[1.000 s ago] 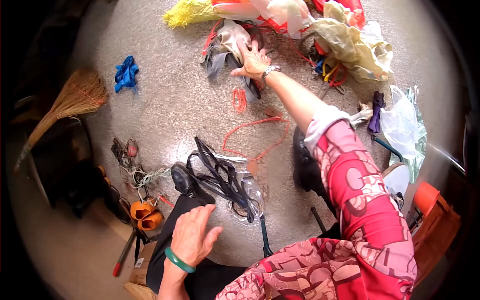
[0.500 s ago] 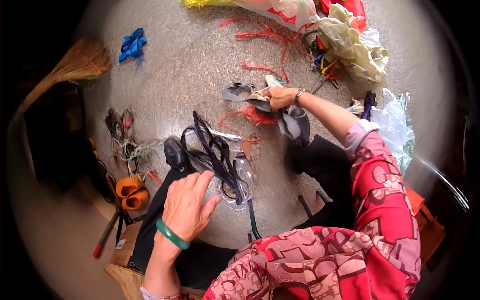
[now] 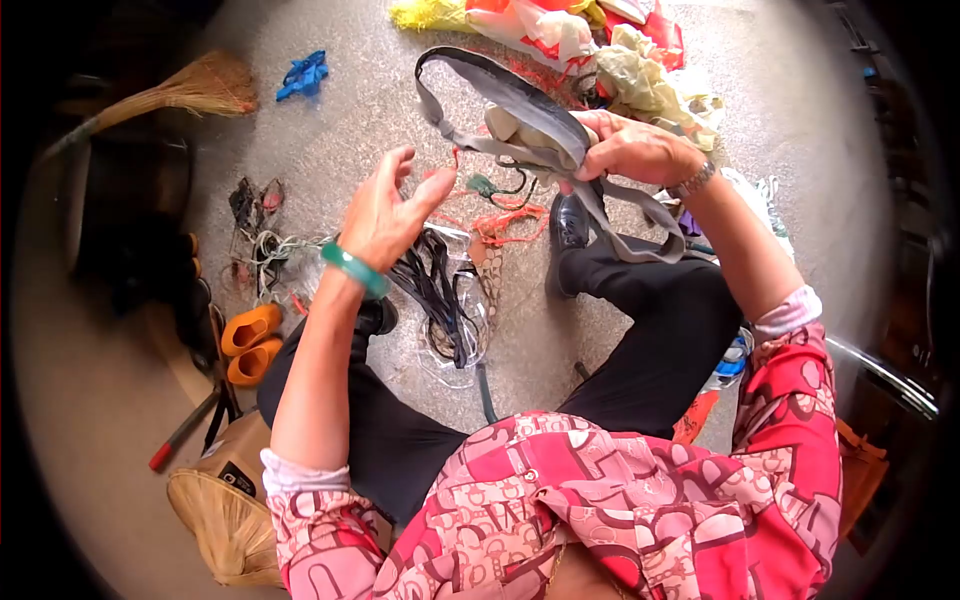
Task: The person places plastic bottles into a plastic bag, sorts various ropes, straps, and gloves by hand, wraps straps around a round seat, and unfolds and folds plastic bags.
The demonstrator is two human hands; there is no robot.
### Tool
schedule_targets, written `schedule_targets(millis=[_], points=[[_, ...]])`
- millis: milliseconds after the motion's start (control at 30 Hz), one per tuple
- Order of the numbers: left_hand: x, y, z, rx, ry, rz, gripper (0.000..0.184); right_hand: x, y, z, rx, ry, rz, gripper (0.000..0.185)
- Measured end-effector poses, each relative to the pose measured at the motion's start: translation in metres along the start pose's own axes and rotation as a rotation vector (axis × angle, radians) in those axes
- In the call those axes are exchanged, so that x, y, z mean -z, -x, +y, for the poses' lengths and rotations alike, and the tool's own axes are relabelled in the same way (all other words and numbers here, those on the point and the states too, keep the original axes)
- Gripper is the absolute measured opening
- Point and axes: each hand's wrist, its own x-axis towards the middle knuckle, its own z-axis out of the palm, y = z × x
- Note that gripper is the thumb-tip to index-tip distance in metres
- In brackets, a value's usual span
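Observation:
My right hand [image 3: 640,150] holds up a grey fabric strap [image 3: 552,125] with a dark edge. The strap loops out to the left and its loose end hangs below my hand. Some beige cloth [image 3: 520,130] is bunched within the loop. My left hand [image 3: 385,210], above the green bangle [image 3: 355,268], has its fingers apart and holds nothing, a short way left of the strap. Under it, a tangle of black straps [image 3: 435,295] lies on clear plastic on the floor. A small dark green piece with a cord [image 3: 482,185] shows between the hands.
Red plastic strips [image 3: 510,220] lie on the floor ahead. Bags and cream cloth [image 3: 645,80] are heaped at the top. A blue scrap [image 3: 303,75], a straw broom [image 3: 200,88], tangled cords [image 3: 268,250] and orange shoes [image 3: 252,330] are at the left.
My right hand has lifted the grey strap from the floor and drawn it up in front of me. My left hand has moved forward, toward the strap.

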Motion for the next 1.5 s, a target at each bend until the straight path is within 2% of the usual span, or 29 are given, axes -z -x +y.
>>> schedule_targets(millis=[67,100,167,200,233,300,367,400,433,500,567,633,700,733,767,833,867,900,967,1000,1033,1100,1133,1167,1233,1267,1333,1433,1500], points=[[-0.009,-0.008,0.016,0.182,0.665,-0.015,0.050,-0.015,0.015,-0.012,0.068,-0.015,0.043,0.040],[-0.010,-0.009,0.024,0.177,0.664,-0.021,0.050,-0.024,0.020,-0.015,0.086,-0.069,0.051,0.040],[-0.007,-0.010,0.040,0.281,1.184,-0.275,0.033,-0.046,0.027,-0.023,0.117,-0.121,0.067,0.037],[-0.023,0.002,0.028,0.215,1.227,-0.319,0.027,-0.067,0.029,0.005,0.175,-0.023,0.124,0.033],[-0.019,-0.006,0.031,0.233,1.233,-0.327,0.027,-0.069,0.031,-0.003,0.203,-0.085,0.220,0.028],[-0.019,-0.014,0.030,0.225,1.379,-0.354,0.023,-0.061,0.024,0.020,0.203,0.015,0.373,0.023],[-0.015,-0.022,0.024,0.184,1.248,-0.180,0.017,-0.047,0.030,0.021,0.176,0.090,0.433,0.028],[-0.013,-0.024,0.021,0.189,1.326,-0.105,0.014,-0.042,0.024,0.027,0.281,0.034,0.504,0.026],[-0.018,-0.018,0.013,0.163,1.399,-0.027,0.011,-0.050,0.027,0.032,0.277,0.020,0.635,0.024],[-0.012,-0.022,0.008,0.180,1.445,-0.003,0.012,-0.039,0.032,0.027,0.130,0.023,0.676,0.022],[-0.003,-0.026,0.008,0.177,1.408,0.099,0.012,-0.033,0.027,0.022,0.152,-0.101,0.740,0.017],[0.002,-0.031,0.001,0.199,1.371,0.146,0.009,-0.024,0.029,0.020,0.174,-0.147,0.714,0.017],[0.009,-0.038,-0.019,0.242,1.397,0.170,0.009,-0.014,0.019,0.030,0.292,-0.309,0.766,0.015],[0.017,-0.038,-0.017,0.252,1.429,0.144,0.011,-0.010,0.017,0.032,0.305,-0.300,0.763,0.019],[0.024,-0.040,-0.015,0.283,1.442,0.205,0.012,-0.003,0.018,0.032,0.309,-0.295,0.759,0.023],[0.034,-0.039,-0.008,0.318,1.523,0.379,0.015,0.007,0.032,0.029,0.083,-0.016,0.861,0.023],[0.041,-0.042,-0.014,0.331,1.558,0.420,0.016,0.012,0.032,0.032,0.063,-0.013,0.849,0.027],[0.048,-0.043,-0.030,0.219,1.545,0.348,0.016,0.013,0.032,0.036,0.061,-0.016,0.850,0.027],[0.060,-0.041,-0.034,0.076,1.513,0.272,0.018,0.010,0.032,0.040,0.225,0.112,1.024,0.031],[0.060,-0.042,-0.035,0.131,1.632,0.312,0.018,0.011,0.034,0.041,0.127,0.133,1.009,0.041],[0.057,-0.042,-0.030,0.137,1.630,0.313,0.018,0.012,0.032,0.043,0.123,0.130,1.006,0.041],[0.049,-0.040,-0.024,0.098,1.474,0.153,0.017,0.014,0.024,0.049,-0.157,0.467,0.913,0.042],[0.039,-0.039,-0.016,0.066,1.485,0.044,0.016,0.012,0.019,0.054,-0.111,0.599,0.902,0.047],[0.034,-0.031,0.010,0.154,1.345,0.032,0.018,0.006,0.014,0.052,-0.063,0.732,0.891,0.054],[0.017,-0.032,0.020,0.164,1.300,-0.058,0.017,-0.009,0.004,0.036,0.035,0.269,0.683,0.061],[0.010,-0.033,0.022,0.123,1.305,-0.137,0.018,-0.017,-0.001,0.027,0.034,0.267,0.684,0.061],[-0.001,-0.039,0.020,0.028,1.326,-0.339,0.027,-0.033,-0.006,0.011,0.421,0.151,0.571,0.062],[-0.013,-0.034,0.039,0.041,1.182,-0.376,0.031,-0.041,-0.019,0.002,0.518,0.368,0.516,0.052],[-0.016,-0.030,0.049,0.042,1.150,-0.437,0.029,-0.035,-0.020,0.003,0.151,0.481,0.456,0.030]])
